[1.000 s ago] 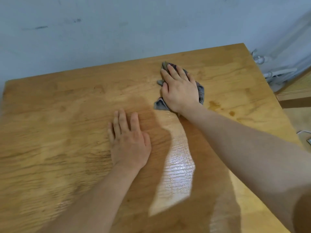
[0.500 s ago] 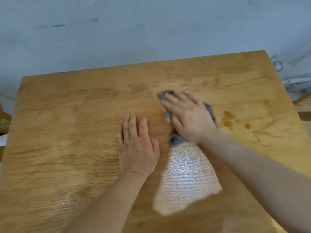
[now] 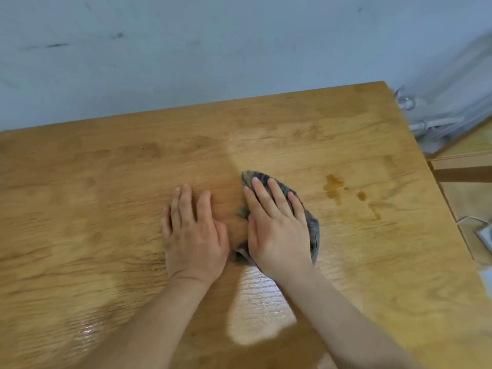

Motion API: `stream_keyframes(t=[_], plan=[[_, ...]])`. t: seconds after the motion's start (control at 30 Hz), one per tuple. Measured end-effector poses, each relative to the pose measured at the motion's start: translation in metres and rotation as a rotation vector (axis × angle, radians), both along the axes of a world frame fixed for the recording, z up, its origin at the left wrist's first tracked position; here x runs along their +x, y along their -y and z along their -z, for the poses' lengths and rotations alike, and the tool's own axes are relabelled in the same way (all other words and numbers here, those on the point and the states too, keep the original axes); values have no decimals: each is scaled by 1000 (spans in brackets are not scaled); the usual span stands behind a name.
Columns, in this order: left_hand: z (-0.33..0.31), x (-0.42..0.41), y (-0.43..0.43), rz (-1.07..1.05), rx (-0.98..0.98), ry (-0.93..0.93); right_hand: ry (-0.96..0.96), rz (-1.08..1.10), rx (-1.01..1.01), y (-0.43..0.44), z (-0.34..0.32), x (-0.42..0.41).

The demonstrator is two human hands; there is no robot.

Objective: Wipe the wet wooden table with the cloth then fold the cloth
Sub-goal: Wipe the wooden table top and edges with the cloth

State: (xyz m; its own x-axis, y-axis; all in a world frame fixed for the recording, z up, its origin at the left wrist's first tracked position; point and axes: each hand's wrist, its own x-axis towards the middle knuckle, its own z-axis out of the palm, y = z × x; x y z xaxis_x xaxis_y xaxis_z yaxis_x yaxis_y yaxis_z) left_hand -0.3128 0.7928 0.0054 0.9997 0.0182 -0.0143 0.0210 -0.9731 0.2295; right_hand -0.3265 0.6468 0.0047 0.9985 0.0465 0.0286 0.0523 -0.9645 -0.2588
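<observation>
Right hand [image 3: 277, 230] presses flat, fingers spread, on the grey cloth [image 3: 310, 222]; dark wet spots [image 3: 334, 189] lie just right of its fingertips.

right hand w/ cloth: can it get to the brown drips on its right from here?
Probably yes. The right hand presses the cloth flat just left of the brown drips, with only bare table between.

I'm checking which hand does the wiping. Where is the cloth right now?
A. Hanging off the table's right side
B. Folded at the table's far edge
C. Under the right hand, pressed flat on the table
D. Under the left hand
C: the grey cloth shows around the edges of the right hand, which lies flat on it on the wooden table, while the left hand rests on bare wood beside it.
</observation>
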Motion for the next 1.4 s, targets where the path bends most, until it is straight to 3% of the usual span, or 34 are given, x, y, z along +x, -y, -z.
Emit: stream_keyframes(t=[0.13,0.27,0.4,0.47,0.63,0.77,0.9,1.0,1.07,1.13,1.23,1.3,1.4], plan=[[-2,0,1,9,-11,-9,-1,186,-47,27,1,-24],[-3,2,1,5,-9,-33,1,407,-23,-1,2,-13],[-4,-2,2,7,-2,-38,1,103,-27,-15,3,-35],[-4,-3,2,12,-1,-37,20,62,-16,15,3,-53],[-7,-4,3,83,23,-25,-21,511,-81,123,-2,-67],[-13,-4,9,149,83,-105,-30,753,-54,117,-1,-41],[-15,-11,45,302,96,-145,19,341,-25,51,5,-56],[-12,-20,66,311,83,-138,48,120,-27,75,3,-63],[-9,-19,65,298,82,-116,22,191,-67,118,1,-54],[-8,-19,63,298,78,-101,-30,393,-68,161,-2,-38],[-8,-18,65,294,73,-85,-27,587,-104,176,-1,-11],[-7,-18,66,285,87,-89,-20,544,-83,150,1,-1],[-7,-18,65,276,90,-78,8,199,-32,86,1,-18]])
